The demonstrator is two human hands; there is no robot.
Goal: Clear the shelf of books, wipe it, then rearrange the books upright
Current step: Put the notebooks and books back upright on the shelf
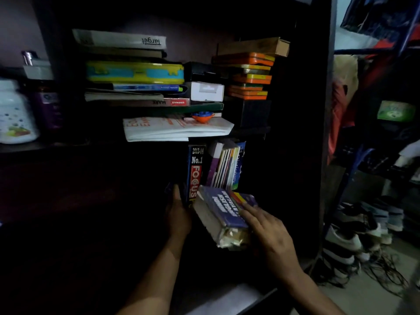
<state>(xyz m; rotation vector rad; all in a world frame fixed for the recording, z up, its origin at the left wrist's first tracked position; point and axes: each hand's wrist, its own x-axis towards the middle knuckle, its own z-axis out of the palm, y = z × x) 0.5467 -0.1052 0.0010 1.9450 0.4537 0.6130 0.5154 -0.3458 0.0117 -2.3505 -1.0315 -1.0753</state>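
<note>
Low in the centre of the frame, the left hand (178,214) grips the tall dark "Focus" book (195,173), seemingly to brace it upright, spine outward. Just right, the thick purple paperback (223,215) lies tilted, its long axis running from upper left to lower right; the right hand (270,235) presses it with flat fingers.

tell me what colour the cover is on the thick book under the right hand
Purple-blue with white lettering, on the thick book under the right hand; head view.
</note>
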